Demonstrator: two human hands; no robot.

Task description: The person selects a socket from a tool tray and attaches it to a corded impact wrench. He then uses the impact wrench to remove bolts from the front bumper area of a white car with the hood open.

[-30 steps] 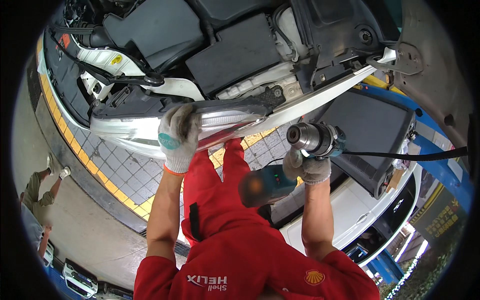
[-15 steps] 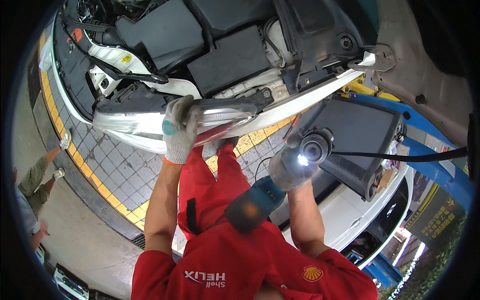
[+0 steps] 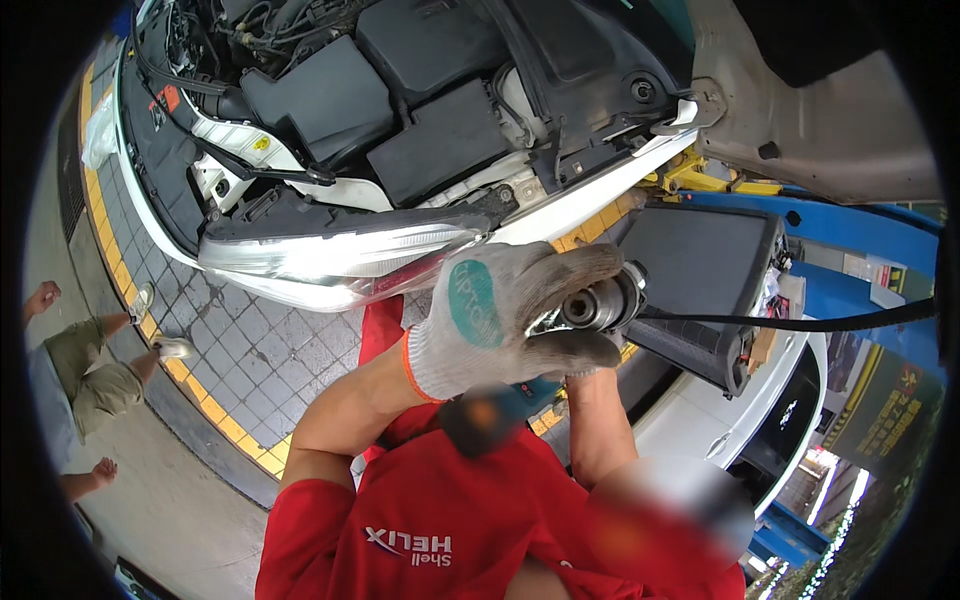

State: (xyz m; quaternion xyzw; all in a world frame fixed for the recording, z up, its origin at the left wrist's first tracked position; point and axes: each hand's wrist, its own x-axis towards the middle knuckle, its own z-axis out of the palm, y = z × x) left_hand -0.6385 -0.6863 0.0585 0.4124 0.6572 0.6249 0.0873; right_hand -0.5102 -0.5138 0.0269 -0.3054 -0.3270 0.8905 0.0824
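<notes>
In front of my chest is a teal and black cordless drill (image 3: 530,400), its round metal chuck (image 3: 578,309) facing up toward me. My left hand (image 3: 490,310), in a pale knit glove with grey-coated fingers, curls its thumb and fingers round the chuck. My right hand (image 3: 590,376) is gloved too and mostly hidden behind the left hand and the tool; its forearm leads up to the drill. Just beyond my hands is the white car's headlight (image 3: 330,255), with a clear lens and a red strip at its near end.
The engine bay (image 3: 430,140) lies open ahead. A dark tool cart (image 3: 690,250) stands at the right, near blue lift arms (image 3: 850,240) and another white car (image 3: 700,420). A black cable (image 3: 780,318) crosses there. At the left, a person in shorts (image 3: 100,380) is close by.
My left hand has left the headlight and moved right onto the drill's chuck. The drill's light no longer shows. The person at the left appears farther into view.
</notes>
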